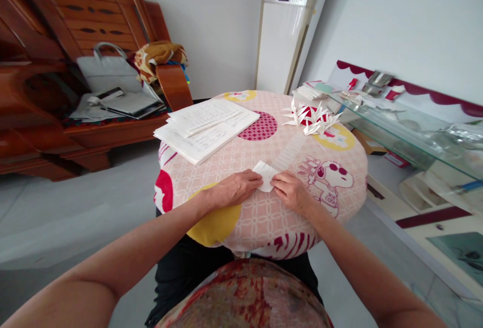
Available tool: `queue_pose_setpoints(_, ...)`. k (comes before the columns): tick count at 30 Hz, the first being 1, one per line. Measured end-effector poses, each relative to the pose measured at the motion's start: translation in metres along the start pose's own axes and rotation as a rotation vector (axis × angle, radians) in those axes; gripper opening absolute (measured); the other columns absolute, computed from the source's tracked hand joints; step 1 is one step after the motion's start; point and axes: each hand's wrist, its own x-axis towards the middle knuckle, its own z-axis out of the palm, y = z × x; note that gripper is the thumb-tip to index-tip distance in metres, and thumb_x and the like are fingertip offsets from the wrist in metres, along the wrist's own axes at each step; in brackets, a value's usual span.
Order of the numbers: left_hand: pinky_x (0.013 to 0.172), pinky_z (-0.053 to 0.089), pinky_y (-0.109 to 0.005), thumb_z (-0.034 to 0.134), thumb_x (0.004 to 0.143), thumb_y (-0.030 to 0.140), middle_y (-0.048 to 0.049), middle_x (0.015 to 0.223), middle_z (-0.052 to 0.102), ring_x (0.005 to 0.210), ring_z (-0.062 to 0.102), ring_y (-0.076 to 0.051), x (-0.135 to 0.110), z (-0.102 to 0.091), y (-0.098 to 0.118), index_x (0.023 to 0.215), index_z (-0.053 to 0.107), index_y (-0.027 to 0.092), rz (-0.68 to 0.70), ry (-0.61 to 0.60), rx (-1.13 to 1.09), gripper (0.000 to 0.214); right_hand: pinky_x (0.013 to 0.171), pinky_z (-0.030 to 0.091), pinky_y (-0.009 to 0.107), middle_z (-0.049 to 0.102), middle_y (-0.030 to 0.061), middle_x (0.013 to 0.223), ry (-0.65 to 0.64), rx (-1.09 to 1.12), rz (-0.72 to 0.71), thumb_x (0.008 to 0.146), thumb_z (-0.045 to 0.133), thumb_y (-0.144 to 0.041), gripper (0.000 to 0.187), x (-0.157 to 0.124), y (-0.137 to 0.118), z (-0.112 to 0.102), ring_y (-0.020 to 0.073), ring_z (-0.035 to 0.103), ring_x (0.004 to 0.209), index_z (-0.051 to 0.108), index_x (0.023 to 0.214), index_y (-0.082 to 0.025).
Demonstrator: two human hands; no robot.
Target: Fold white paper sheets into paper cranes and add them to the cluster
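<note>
A small folded piece of white paper lies on the pink patterned cloth of the round table, between my two hands. My left hand grips its left corner with the fingers pressed together. At its right corner, my right hand pinches the paper between thumb and fingers. A pale paper strip lies just beyond my right hand. Farther back on the right stand several folded white paper cranes. To the left rests a stack of written sheets.
A glass-topped cabinet with clutter on it borders the table on the right. More papers are piled at the table's back right edge. At the left is a wooden sofa holding a grey bag and a bundled cloth.
</note>
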Motion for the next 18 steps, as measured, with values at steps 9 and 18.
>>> queue_pose_setpoints(9,0.079,0.049,-0.026,0.055,0.095,0.027,-0.0068,0.095,0.070,0.090,0.065,-0.017,0.018,0.001,-0.007,0.092,0.073,0.018,0.061,-0.059,-0.021,0.020,0.071,0.049,0.032,0.068,0.0050,0.079,0.060,0.257,0.264,0.081,0.066,-0.006,0.017,0.005,-0.001,-0.006,0.0184,0.063,0.077,0.069,0.069,-0.018)
queue_pose_setpoints(18,0.056,0.036,-0.021,0.060,0.083,0.029,0.0009,0.065,0.066,0.059,0.053,-0.010,0.041,0.007,-0.011,0.075,0.074,0.015,-0.335,-0.021,-0.169,0.021,0.069,0.047,0.028,0.069,0.0051,0.083,-0.042,0.231,0.308,0.074,0.053,0.003,0.028,0.011,0.000,-0.016,0.0161,0.063,0.077,0.071,0.069,-0.017)
